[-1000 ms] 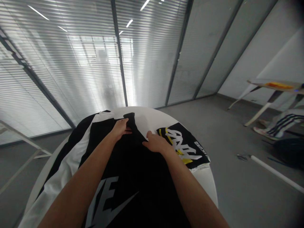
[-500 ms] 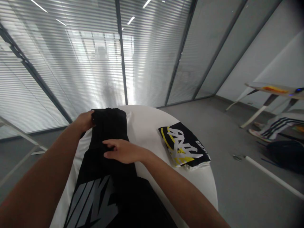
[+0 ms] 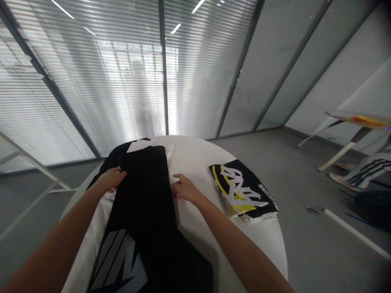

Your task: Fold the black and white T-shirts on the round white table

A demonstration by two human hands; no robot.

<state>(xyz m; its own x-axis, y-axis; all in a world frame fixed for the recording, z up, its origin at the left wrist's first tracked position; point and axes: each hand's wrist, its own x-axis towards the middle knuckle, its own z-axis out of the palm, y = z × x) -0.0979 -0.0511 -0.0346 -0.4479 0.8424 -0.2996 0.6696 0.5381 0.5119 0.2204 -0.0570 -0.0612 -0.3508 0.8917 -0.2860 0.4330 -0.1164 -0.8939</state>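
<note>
A black-and-white top (image 3: pixel 143 195) with large grey letters lies on the round white table (image 3: pixel 195 154), with a long black part running away from me. White cloth shows along its left side and at its far end. My left hand (image 3: pixel 112 179) pinches the left edge of the black part. At its right edge is my right hand (image 3: pixel 185 189), fingers curled in and gripping the cloth there. To the right lies a folded black garment (image 3: pixel 241 189) with white lettering and yellow bands, apart from both hands.
A glass partition with blinds (image 3: pixel 195 73) stands behind the table. A white metal frame (image 3: pixel 36 169) is at the left. On the right are a table (image 3: pixel 351 118) with something orange on it, a person's striped trouser leg (image 3: pixel 371 169), and a white pole (image 3: pixel 356 234) near the floor.
My right hand has moved from on top of the black cloth to its right edge. My left hand has come nearer, and the far black fold now lies spread out, with more white showing.
</note>
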